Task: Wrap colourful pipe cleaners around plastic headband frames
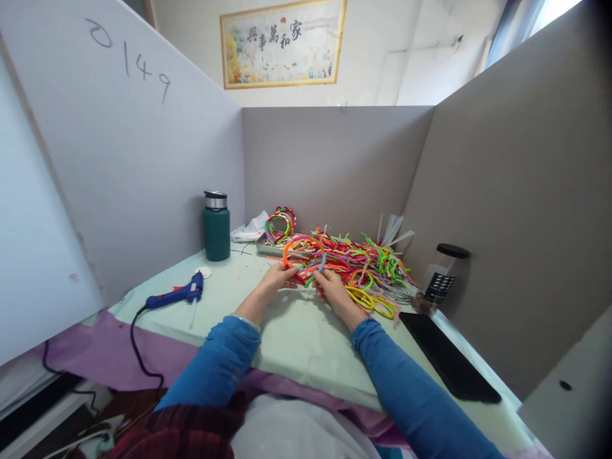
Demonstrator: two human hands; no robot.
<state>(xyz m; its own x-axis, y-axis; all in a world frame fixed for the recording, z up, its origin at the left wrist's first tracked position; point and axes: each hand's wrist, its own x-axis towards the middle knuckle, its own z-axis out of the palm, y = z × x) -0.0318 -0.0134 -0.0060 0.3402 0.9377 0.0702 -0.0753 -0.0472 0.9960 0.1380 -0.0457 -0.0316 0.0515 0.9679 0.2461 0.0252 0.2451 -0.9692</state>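
A ring of coloured pipe cleaners [304, 240], orange on top with blue, red and green parts lower down, is held upright between both hands. My left hand [277, 280] is closed on its lower left side, by the red part. On the lower right side, by the blue and green parts, my right hand [329, 285] pinches it. The fingertips partly cover the ring's lower edge. Just behind lies a large heap of loose pipe cleaners [382, 258] in many colours.
A blue glue gun [174, 294] lies at left, near a green bottle [217, 229]. Finished-looking rings [280, 224] stand on a metal tray [268, 247] at the back. Yellow scissors [370, 301], a dark phone-like slab [447, 357] and a black-lidded jar [442, 274] are at right. Grey panels [335, 166] enclose the table.
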